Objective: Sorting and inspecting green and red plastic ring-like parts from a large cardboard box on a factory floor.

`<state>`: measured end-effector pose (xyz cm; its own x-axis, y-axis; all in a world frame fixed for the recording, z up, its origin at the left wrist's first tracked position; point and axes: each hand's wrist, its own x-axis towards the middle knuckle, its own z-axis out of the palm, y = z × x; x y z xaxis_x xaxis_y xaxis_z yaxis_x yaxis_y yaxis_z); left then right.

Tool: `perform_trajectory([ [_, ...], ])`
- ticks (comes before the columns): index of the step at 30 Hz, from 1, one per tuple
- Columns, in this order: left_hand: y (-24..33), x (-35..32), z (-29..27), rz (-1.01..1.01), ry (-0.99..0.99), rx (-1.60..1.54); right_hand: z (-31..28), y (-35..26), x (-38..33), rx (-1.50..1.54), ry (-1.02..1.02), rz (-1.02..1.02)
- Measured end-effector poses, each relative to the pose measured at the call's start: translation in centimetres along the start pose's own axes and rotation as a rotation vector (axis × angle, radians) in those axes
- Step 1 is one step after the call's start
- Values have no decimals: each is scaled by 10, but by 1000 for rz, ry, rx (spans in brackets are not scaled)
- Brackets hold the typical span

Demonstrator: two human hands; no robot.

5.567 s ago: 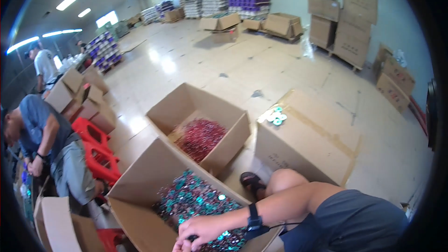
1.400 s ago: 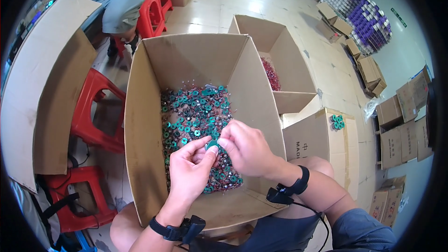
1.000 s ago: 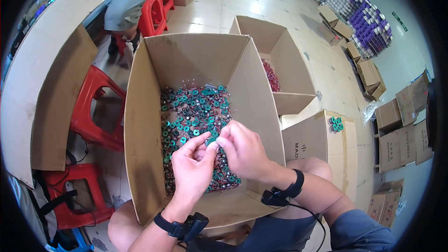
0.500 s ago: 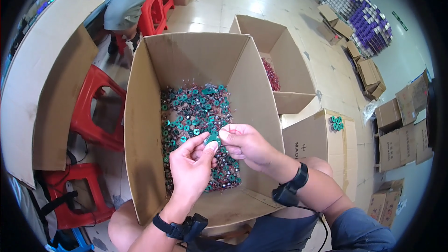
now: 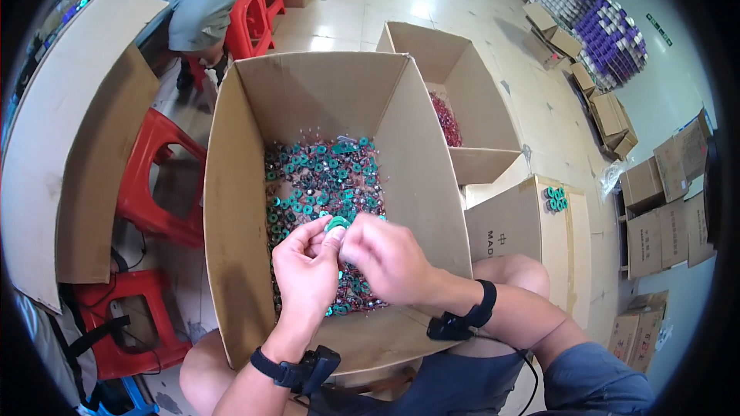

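A green disc is being worked by hand over an open carton.
The disc is pinched between thumb and fingers of the left hand, above loose green pieces; the right hand is blurred just beside it, and whether anything is gripped there cannot be told. For the next move, a steady left pinch and fine right fingertip control seem called for.

Green disc — brown carton — red stool
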<state>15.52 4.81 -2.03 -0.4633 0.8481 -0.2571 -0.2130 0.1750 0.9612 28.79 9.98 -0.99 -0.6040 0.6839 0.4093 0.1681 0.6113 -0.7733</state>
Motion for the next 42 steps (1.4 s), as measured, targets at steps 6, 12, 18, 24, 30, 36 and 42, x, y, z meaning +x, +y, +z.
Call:
perform_trajectory([
  [6,14,0,-5,-71,88,-101,-37,39,4,608,-211,662],
  [12,10,-16,-8,-149,-32,-117,-133,122,23,1047,134,601],
  [18,35,-41,21,-222,-146,-98,-136,111,30,97,701,691],
  [24,50,-51,26,-202,-256,-95,-51,8,-1,146,-219,-139],
  [30,39,-52,28,-246,-424,-10,-73,61,-8,39,-49,105],
  [36,30,-56,19,-219,-390,94,-253,127,-29,-74,835,658],
  [42,34,-62,23,-229,-431,77,-393,222,-164,-206,1613,988],
])
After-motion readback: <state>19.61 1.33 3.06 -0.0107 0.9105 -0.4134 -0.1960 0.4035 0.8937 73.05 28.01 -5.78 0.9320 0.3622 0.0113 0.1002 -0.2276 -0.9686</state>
